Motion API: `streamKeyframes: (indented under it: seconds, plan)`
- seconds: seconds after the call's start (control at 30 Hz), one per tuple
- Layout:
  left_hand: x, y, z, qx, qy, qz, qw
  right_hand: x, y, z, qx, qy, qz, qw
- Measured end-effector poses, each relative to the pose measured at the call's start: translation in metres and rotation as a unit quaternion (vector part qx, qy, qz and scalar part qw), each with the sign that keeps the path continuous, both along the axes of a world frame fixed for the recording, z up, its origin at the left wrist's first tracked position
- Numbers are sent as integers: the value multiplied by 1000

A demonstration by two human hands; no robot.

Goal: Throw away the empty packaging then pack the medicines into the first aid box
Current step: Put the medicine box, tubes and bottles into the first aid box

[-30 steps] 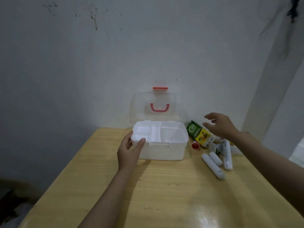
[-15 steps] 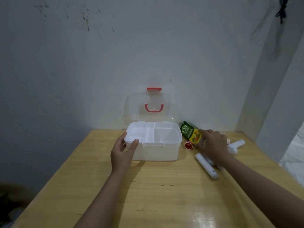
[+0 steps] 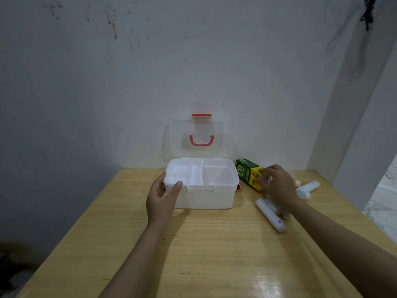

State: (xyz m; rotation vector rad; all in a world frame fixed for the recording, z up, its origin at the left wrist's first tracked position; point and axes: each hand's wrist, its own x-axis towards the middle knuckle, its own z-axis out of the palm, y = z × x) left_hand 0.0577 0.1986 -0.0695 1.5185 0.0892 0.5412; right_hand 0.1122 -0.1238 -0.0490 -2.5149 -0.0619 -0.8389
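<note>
A white first aid box [image 3: 206,196] stands at the back of the wooden table, its clear lid [image 3: 199,138] with a red handle raised against the wall. A divided white tray fills its top. My left hand [image 3: 162,197] grips the box's front left corner, thumb on the rim. To the right lies a green and yellow carton [image 3: 248,174]. My right hand [image 3: 278,184] closes its fingers on the carton's yellow end. White tubes [image 3: 270,215] lie under and beside that hand, and more white tubes [image 3: 307,188] lie further right. A small red cap [image 3: 238,187] shows beside the box.
The wooden table [image 3: 204,250] meets a grey wall at the back and a white pillar [image 3: 352,125] at the right corner. Its left edge drops to a dark floor. A black cord [image 3: 367,12] hangs at the top right.
My right hand came down from above the carton and tubes and now has its fingers on the carton's yellow end. My left hand stayed on the box corner.
</note>
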Motion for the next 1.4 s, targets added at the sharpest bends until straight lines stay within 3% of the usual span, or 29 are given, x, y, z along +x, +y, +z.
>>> streamKeyframes:
  seconds: [0.33, 0.53, 0.67, 0.87, 1.13, 1.4]
  plan:
    - [-1, -1, 1, -6, 7, 7, 1000, -34, 2, 78, 219, -119, 20, 968]
    - [-3, -2, 2, -14, 8, 2, 1000, -34, 30, 114, 307, -50, 92, 946]
    - [-4, -2, 5, -16, 9, 4, 1000, -24, 56, 114, 303, 34, 72, 950]
    - [-3, -1, 4, -10, 14, 9, 1000, -10, 96, 105, 219, 148, 31, 964]
    - [-3, -3, 5, -6, 11, 21, 1000, 10, 128, 81, 152, 157, 4, 976]
    - [-1, -4, 4, -9, 9, 25, 1000, 33, 145, 62, 154, 223, -14, 962]
